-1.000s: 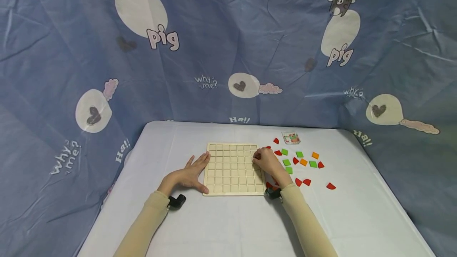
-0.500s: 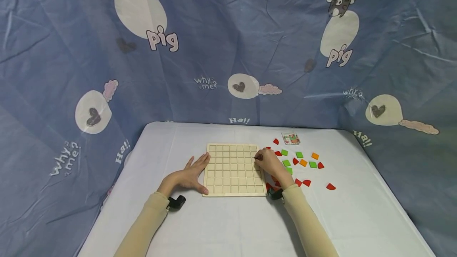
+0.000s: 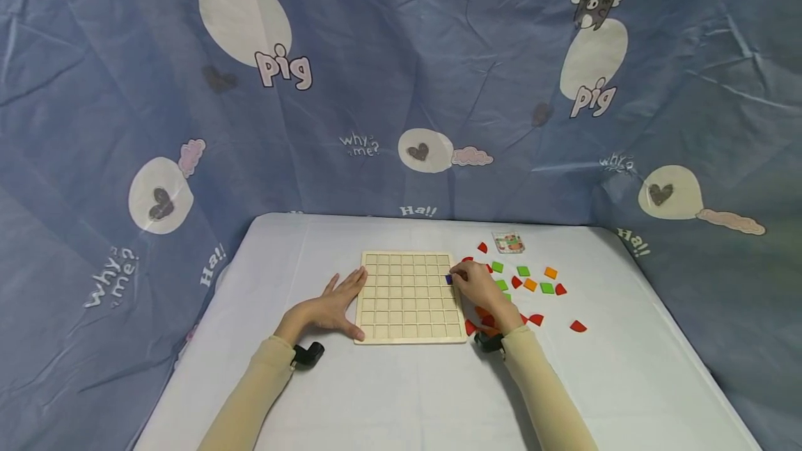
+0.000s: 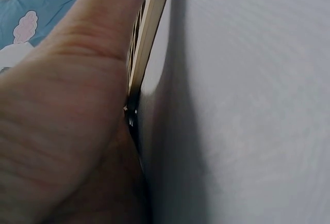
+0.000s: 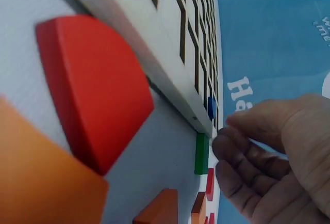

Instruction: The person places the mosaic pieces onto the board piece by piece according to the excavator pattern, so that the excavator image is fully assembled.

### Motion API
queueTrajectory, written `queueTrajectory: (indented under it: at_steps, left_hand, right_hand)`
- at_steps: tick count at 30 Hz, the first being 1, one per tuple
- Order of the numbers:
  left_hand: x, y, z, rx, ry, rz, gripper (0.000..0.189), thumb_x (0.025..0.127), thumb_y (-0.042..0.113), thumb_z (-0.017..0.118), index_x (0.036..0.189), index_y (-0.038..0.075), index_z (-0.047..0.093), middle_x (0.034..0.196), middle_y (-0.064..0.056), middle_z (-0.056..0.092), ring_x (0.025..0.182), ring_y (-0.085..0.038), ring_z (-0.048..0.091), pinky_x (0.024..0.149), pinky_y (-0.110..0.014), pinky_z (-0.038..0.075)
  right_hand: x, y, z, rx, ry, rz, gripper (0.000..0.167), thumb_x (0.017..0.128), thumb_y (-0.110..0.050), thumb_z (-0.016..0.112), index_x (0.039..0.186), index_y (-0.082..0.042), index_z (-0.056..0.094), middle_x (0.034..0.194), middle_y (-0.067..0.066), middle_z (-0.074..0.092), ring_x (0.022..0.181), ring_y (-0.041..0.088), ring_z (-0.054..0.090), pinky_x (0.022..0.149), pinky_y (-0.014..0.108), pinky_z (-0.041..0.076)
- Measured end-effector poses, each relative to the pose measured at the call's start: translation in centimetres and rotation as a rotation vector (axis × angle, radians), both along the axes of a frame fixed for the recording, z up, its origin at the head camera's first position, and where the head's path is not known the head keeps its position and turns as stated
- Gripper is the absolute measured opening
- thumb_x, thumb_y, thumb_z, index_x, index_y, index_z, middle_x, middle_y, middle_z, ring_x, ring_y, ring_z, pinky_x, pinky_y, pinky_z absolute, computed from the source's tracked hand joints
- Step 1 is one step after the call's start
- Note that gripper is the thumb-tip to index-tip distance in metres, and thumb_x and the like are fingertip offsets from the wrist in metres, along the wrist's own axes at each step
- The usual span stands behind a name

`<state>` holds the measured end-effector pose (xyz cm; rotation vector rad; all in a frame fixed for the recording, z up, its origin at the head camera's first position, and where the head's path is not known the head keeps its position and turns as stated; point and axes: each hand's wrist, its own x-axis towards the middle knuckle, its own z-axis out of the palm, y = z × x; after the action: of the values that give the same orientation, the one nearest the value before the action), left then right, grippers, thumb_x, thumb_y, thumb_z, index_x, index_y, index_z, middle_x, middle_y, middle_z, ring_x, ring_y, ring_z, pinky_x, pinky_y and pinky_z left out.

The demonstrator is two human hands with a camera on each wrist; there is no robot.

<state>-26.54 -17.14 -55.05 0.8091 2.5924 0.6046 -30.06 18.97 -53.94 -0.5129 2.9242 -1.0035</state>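
Blue piece [image 3: 448,280] just beside right hand [image 3: 479,284], loosely curled, no grip visible; piece at right edge of gridded board [image 3: 407,292], seating unclear. Left hand [image 3: 334,307] spread on opposite edge. Work judged barely begun: red wedges [image 3: 578,326], green tiles [image 3: 547,288], orange tiles [image 3: 551,273] lie off board, on desk [image 3: 376,395].

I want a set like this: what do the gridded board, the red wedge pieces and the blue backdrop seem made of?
Gridded board: probably wood, matte; pale beige like bare timber.
Red wedge pieces: painted wood or plastic, smooth and evenly coloured; the look leaves it open.
Blue backdrop: likely thin cloth or plastic sheeting; creases show a faint sheen.
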Motion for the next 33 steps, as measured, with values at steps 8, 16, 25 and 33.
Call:
queueTrajectory:
  at_steps: [8,16,25,33]
  left_hand:
    - [-0.1,0.0,0.0,0.024,0.015,0.002,0.135,0.063,0.063,0.079,0.154,0.003,0.0,0.163,-0.012,-0.007,0.151,-0.029,-0.004,0.119,-0.056,-0.011]
    - [-0.3,0.2,-0.3,0.023,0.029,0.01,0.137,0.061,0.065,0.08,0.154,0.004,0.0,0.163,-0.011,-0.006,0.151,-0.028,-0.003,0.119,-0.056,-0.011]
    - [-0.1,0.2,0.0,0.02,0.037,0.009,0.135,0.062,0.064,0.08,0.154,0.003,0.002,0.163,-0.012,-0.004,0.151,-0.029,-0.003,0.119,-0.057,-0.01]
    - [0.1,0.3,0.1,0.015,0.043,0.0,0.134,0.063,0.063,0.08,0.154,0.001,0.003,0.163,-0.013,-0.004,0.151,-0.031,-0.002,0.119,-0.058,-0.008]
  right_hand:
    - [-0.6,-1.1,0.1,0.024,-0.02,-0.047,0.01,0.089,-0.02,0.071,0.09,-0.011,0.069,0.083,0.0,0.067,0.073,0.01,0.06,0.064,0.026,0.052]
    - [-0.5,-1.8,-0.6,0.043,-0.009,-0.153,0.013,0.086,-0.013,0.07,0.08,-0.008,0.059,0.072,0.004,0.06,0.061,0.013,0.052,0.054,0.025,0.044]
    - [-0.1,-2.2,-0.3,-0.012,-0.026,-0.199,0.018,0.087,-0.014,0.069,0.079,-0.007,0.056,0.071,0.005,0.057,0.057,0.013,0.049,0.05,0.023,0.04]
    - [1.5,0.5,0.9,-0.083,-0.032,-0.218,0.013,0.092,-0.017,0.061,0.086,-0.005,0.059,0.073,0.006,0.058,0.055,0.013,0.047,0.047,0.023,0.038]
